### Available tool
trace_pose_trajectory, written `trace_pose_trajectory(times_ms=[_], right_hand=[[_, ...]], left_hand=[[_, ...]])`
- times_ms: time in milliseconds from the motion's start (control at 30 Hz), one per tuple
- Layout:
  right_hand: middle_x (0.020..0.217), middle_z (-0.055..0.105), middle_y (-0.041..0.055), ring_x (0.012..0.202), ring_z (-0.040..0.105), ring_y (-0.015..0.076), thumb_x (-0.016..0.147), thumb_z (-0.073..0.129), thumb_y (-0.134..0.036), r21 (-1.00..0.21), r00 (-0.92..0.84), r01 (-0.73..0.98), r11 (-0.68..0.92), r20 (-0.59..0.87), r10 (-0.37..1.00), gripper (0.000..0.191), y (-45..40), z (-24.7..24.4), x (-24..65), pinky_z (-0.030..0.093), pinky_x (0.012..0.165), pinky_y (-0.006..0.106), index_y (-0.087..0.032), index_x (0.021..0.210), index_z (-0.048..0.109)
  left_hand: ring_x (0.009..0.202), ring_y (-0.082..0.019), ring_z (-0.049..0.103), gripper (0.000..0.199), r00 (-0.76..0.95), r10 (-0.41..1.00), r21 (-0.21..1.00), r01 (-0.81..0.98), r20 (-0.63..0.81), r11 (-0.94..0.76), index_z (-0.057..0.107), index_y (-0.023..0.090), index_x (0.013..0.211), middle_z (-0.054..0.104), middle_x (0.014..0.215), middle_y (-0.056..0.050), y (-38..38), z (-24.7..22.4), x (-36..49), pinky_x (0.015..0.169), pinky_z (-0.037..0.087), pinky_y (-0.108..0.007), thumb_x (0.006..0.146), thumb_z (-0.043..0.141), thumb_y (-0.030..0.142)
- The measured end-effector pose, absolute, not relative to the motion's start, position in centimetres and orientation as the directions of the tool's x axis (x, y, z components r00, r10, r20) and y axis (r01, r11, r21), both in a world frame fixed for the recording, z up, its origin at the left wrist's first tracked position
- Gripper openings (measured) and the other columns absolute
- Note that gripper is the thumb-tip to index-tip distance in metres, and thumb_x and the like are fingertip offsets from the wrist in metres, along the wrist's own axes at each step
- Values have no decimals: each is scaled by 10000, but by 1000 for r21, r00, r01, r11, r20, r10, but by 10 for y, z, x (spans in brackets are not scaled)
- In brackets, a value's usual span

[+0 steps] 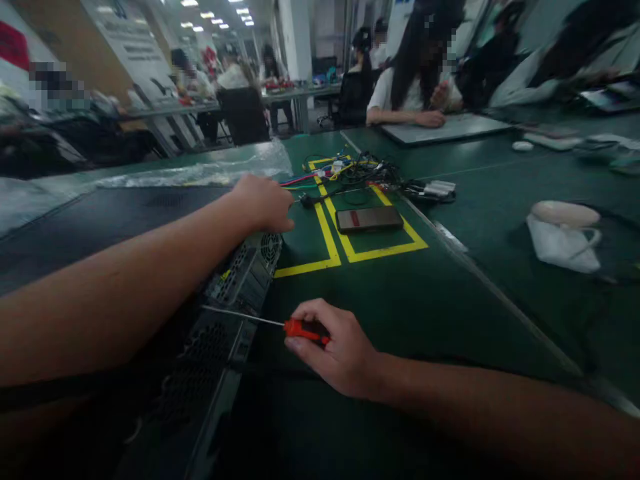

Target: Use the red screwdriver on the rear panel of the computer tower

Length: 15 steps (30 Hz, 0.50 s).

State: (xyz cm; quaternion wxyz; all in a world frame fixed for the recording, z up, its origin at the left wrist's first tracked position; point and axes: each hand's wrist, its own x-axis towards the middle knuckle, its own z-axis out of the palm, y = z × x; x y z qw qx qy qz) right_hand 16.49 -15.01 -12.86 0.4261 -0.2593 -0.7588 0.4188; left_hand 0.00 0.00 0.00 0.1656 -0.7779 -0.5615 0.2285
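My right hand [340, 347] is closed round the red and black handle of a screwdriver [245, 315]. Its long metal shaft points left, and the tip reaches the rear panel of a dark computer case [243, 280] lying on its side; whether it sits in a screw I cannot tell. At the case's far rear corner, above the round fan grille [271, 247], is my left hand [263, 203]. Its fingers are curled down and pressed together, and anything in them is hidden. A black plug [306, 200] lies just right of those fingertips.
Yellow tape [385, 252] marks rectangles on the green table [400, 300]. A dark phone-like slab [370, 219] lies inside one, with tangled cables [370, 170] behind. A white lidded cup [563, 233] stands right. Clear plastic wrap [215, 167] lies beyond the case. People sit across the table.
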Motion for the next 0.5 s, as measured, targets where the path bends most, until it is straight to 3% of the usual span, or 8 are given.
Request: trace_pose_trajectory(times_ms=[167,500], right_hand=[[817,629,-11,668,564,124,893,684,-238,-858,-502,31,512,429,750,145,-150,-128,165,472,686,262,-193,994,589],[851,648,7,715,592,133,903,668,-239,-852,-514,46,521,427,744,134,-151,-126,167,478,696,263,-183,1006,605]], left_hand=[[1196,-351,603,575,220,962,-490,828,-161,-272,687,283,1289,697,1276,-119,2,0,-1,949,484,-498,829,470,552],[1203,-348,596,588,232,961,-487,828,-153,-277,689,267,1279,687,1285,-128,3,-2,-3,940,485,-487,829,467,573]])
